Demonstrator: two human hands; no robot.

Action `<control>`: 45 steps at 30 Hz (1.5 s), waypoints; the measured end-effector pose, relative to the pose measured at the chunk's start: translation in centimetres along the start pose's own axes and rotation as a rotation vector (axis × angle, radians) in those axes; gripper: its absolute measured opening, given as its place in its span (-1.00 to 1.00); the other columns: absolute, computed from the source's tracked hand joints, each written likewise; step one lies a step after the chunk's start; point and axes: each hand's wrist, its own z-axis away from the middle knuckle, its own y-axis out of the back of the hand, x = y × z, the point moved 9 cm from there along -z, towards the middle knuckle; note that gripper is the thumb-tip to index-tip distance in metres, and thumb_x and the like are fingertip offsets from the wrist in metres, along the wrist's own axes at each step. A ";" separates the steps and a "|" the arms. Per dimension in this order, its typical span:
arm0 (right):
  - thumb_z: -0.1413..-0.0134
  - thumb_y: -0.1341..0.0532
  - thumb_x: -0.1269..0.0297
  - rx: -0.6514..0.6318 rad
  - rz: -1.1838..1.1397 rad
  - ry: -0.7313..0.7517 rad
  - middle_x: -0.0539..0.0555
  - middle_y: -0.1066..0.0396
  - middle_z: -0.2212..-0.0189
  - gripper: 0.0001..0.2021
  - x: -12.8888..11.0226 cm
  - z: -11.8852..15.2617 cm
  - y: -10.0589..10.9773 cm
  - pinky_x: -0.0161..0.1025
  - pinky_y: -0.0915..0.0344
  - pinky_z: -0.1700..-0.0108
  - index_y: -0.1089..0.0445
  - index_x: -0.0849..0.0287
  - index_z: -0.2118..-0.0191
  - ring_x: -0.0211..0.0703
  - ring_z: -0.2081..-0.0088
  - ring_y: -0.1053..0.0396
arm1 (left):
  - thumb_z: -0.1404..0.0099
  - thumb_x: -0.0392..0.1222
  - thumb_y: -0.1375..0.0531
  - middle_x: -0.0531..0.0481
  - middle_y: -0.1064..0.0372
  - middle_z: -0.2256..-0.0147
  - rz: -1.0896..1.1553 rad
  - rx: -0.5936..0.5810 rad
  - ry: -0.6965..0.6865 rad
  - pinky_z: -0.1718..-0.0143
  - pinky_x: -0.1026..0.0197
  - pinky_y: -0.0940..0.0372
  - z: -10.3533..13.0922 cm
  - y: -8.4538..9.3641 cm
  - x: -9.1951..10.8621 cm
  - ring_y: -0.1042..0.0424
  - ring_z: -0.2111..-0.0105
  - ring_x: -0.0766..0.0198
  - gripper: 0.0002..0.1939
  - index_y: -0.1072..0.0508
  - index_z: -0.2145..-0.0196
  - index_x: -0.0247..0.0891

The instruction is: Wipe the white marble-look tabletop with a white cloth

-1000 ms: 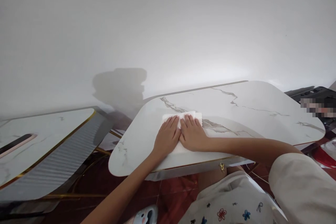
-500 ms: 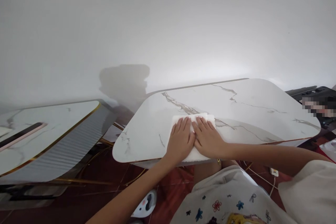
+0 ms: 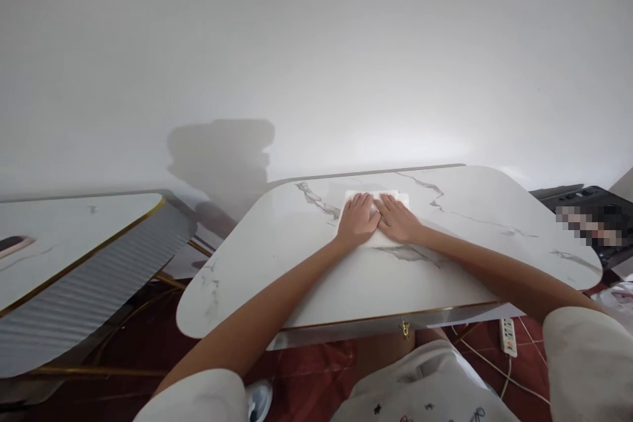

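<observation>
White and apparently soft, the cloth (image 3: 378,238) lies on the marbled desk (image 3: 277,224) in the head view, likely light, limp and easily bunched. Each grip is open, left hand (image 3: 357,219) and right hand (image 3: 399,220) flat upon it; the far edge suits pinching.

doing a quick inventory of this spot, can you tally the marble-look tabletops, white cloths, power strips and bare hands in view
Tabletops: 2 (middle tabletop, left-side tabletop)
White cloth: 1, layered, seemingly one piece
Power strip: 1
Hands: 2 (left hand, right hand)
Total: 6
</observation>
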 end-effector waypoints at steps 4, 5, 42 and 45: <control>-0.31 0.06 0.20 -0.027 -0.002 -0.012 0.31 0.08 -0.37 -0.42 2.5 -5.4 -0.5 0.08 0.06 -0.32 0.00 0.34 -0.36 0.13 -0.38 0.14 | -0.34 -0.20 0.01 -0.16 -0.23 -0.21 0.022 0.032 0.028 -0.28 -0.01 0.01 -4.6 -0.8 -2.5 -0.09 -0.27 0.04 -0.56 -0.28 -0.14 -0.32; -0.31 0.06 0.20 -0.048 -0.007 -0.020 0.30 0.08 -0.37 -0.43 3.1 -6.6 -0.8 0.09 0.05 -0.31 -0.01 0.32 -0.36 0.13 -0.38 0.14 | -0.34 -0.21 0.01 -0.15 -0.24 -0.21 0.028 0.047 0.034 -0.28 0.00 0.01 -5.5 -0.9 -3.1 -0.10 -0.26 0.05 -0.57 -0.30 -0.13 -0.31; -0.31 0.10 0.25 0.065 -0.021 -0.055 0.27 0.01 -0.36 -0.46 12.2 -10.1 -0.1 0.08 0.03 -0.30 -0.05 0.32 -0.34 0.15 -0.36 0.09 | -0.37 -0.27 0.11 -0.20 -0.31 -0.11 -0.008 0.096 0.040 -0.18 -0.05 -0.04 -12.9 -3.8 0.7 -0.17 -0.17 0.00 -0.64 -0.32 -0.03 -0.30; -0.31 0.10 0.25 0.064 -0.002 -0.045 0.27 0.02 -0.36 -0.46 10.9 -8.3 0.2 0.07 0.03 -0.31 -0.06 0.31 -0.34 0.14 -0.37 0.10 | -0.37 -0.28 0.12 -0.20 -0.26 -0.16 -0.004 0.097 0.035 -0.20 -0.04 -0.03 -11.0 -3.3 1.2 -0.13 -0.20 0.01 -0.61 -0.30 -0.08 -0.31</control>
